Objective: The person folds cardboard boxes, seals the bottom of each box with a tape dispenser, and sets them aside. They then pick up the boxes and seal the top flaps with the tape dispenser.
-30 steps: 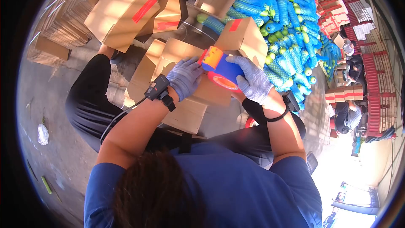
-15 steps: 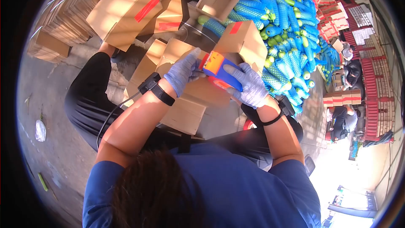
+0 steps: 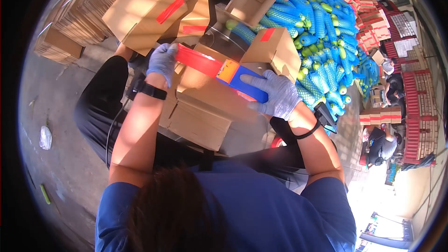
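My right hand [image 3: 276,94], in a pale glove, is closed round a blue and orange tape dispenser [image 3: 237,76]. From the dispenser a strip of red tape [image 3: 198,60] runs taut to the left. The far end of that strip is pinched in my gloved left hand [image 3: 163,61]. Below the stretched tape lies a cardboard box [image 3: 198,121] between my legs; the tape appears to hang above it. Part of the box is hidden behind the tape and my right hand.
Taped cardboard boxes [image 3: 144,11] stand ahead, beside flat-folded cartons [image 3: 84,11]. A large heap of green vegetables in blue netting [image 3: 322,42] lies ahead right. Another taped box [image 3: 275,53] sits in front of it. People [image 3: 383,144] are at the far right.
My left hand has moved left, away from the dispenser, drawing out a length of red tape. My right hand keeps its hold on the dispenser in nearly the same place.
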The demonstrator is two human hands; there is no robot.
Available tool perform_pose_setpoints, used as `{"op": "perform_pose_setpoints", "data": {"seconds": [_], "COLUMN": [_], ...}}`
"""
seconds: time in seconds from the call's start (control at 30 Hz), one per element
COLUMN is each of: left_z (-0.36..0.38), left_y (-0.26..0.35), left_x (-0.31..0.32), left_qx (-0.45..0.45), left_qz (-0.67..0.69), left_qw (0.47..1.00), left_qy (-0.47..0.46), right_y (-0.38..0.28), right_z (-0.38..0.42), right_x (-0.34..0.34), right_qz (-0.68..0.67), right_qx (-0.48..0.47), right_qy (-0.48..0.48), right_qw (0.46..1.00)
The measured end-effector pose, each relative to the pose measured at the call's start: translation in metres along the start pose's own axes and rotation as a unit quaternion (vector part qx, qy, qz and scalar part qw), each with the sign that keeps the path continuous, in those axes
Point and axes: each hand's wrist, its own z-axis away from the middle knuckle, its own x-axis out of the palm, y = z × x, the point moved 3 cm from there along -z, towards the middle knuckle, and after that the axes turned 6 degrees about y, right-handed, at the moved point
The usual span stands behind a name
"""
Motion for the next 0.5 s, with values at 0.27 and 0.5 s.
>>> {"op": "perform_pose_setpoints", "data": {"seconds": [0.27,0.5], "left_z": [-0.080,-0.085], "left_y": [-0.112,-0.189], "left_x": [-0.110,-0.087], "left_qx": [0.002,-0.121], "left_qz": [-0.318,-0.483], "left_qw": [0.941,0.866], "left_qy": [0.113,-0.058], "right_y": [-0.014,-0.013], "right_z": [-0.035,-0.035], "right_x": [0.008,0.010], "right_qz": [0.022,0.012], "right_qx": [0.002,-0.008], "right_qy": [-0.048,-0.028], "right_qw": [0.999,1.000]}}
